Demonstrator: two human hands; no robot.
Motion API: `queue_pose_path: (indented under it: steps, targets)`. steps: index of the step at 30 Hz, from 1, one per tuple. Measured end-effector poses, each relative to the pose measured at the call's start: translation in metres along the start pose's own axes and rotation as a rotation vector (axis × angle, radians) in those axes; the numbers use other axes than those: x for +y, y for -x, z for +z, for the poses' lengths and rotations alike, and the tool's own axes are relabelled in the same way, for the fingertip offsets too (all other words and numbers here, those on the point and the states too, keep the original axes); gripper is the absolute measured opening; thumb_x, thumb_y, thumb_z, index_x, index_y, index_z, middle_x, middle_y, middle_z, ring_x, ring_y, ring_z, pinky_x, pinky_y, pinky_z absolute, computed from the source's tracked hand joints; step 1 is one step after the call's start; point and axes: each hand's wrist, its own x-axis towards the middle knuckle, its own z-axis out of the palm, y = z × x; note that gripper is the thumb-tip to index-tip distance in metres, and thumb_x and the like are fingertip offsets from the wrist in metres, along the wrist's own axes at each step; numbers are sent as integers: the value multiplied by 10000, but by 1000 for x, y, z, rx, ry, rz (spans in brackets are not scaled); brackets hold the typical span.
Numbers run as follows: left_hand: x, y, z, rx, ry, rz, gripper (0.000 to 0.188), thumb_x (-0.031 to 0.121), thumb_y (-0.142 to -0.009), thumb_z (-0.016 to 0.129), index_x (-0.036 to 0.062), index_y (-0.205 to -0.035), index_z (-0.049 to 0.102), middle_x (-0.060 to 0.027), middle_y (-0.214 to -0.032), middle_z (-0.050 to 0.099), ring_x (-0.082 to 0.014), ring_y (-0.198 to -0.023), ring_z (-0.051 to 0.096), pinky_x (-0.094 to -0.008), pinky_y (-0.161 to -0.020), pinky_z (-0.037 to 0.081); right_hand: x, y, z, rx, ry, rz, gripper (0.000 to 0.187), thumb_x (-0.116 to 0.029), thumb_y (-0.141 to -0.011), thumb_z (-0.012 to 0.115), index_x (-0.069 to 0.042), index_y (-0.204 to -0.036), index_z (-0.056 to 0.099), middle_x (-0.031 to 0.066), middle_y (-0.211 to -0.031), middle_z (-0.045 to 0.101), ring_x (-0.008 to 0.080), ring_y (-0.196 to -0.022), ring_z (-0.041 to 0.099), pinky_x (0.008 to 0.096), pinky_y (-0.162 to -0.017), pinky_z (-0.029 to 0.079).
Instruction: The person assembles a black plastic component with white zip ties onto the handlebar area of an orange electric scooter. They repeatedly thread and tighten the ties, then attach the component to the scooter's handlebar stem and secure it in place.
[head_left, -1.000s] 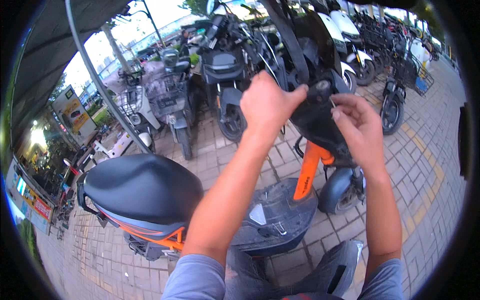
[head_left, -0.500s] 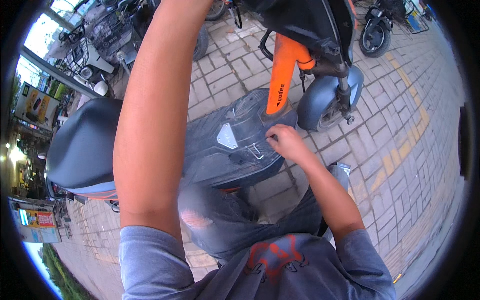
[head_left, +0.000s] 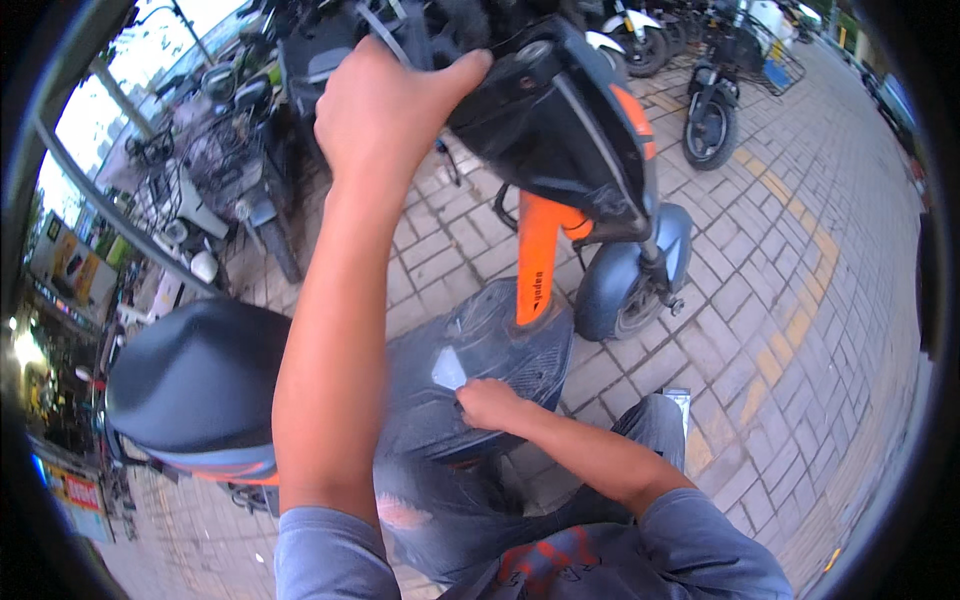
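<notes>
A scooter with a dark footboard (head_left: 410,420) and an orange stem (head_left: 537,260) stands in front of me. My left hand (head_left: 375,115) is raised at its front end, fingers curled round what looks like the handlebar, mostly hidden; the thumb stretches toward the black front cover (head_left: 560,120). A grey lever-like bar (head_left: 383,32) shows just beyond the knuckles. Low over the footboard, my right hand (head_left: 490,405) is closed, its fingertips beside a silver plate (head_left: 447,368). What it pinches, if anything, is too small to name.
The scooter's black seat (head_left: 200,370) is at left, its front wheel and grey mudguard (head_left: 605,290) at right. Parked bikes (head_left: 255,190) crowd the upper left; another scooter (head_left: 710,125) stands at upper right. Brick paving (head_left: 740,260) with a yellow line surrounds us. My bent knees are close below the footboard.
My right hand has moved left and back along the footboard, from its front edge to the silver plate. The view has tilted up, bringing my left hand into sight.
</notes>
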Motion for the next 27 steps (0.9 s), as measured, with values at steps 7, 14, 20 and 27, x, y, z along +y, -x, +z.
queue_pose_path:
  steps: [7, 14, 20, 27]
  targets:
    - [4, 1, -3, -6, -37, -112, 746, 621, -616, 765, -69, -881, 668, -235, -861, 704, -383, -841, 697, -436, -803, 533, -45, 58, -182, 556, -1210, -111, 401, -100, -908, 660, 52, -1261, 545, 84, -908, 657, 167, -779, 659, 318, -707, 545]
    - [6, 1, -4, -30, -67, -140, 761, 629, -628, 776, -69, -913, 667, -251, -892, 704, -364, -876, 703, -422, -820, 530, -69, 44, -324, 1209, -1242, -350, 348, -118, -897, 653, 163, -1089, 578, 160, -837, 677, 174, -653, 679, 289, -567, 566]
    - [8, 0, -5, -44, -59, -159, 791, 646, -613, 769, -81, -900, 652, -264, -890, 698, -381, -865, 699, -427, -810, 537, -74, 35, -343, 1160, -1262, -191, 292, -111, -884, 642, 150, -1013, 610, 164, -773, 673, 198, -598, 679, 298, -535, 570]
    - [6, 3, -4, -6, -49, -134, 703, 590, -621, 778, -63, -848, 650, -228, -833, 706, -371, -805, 712, -431, -727, 563, -81, 38, -354, 1101, -1121, -112, 271, -110, -920, 608, 117, -1067, 622, 161, -851, 663, 203, -701, 687, 297, -604, 590]
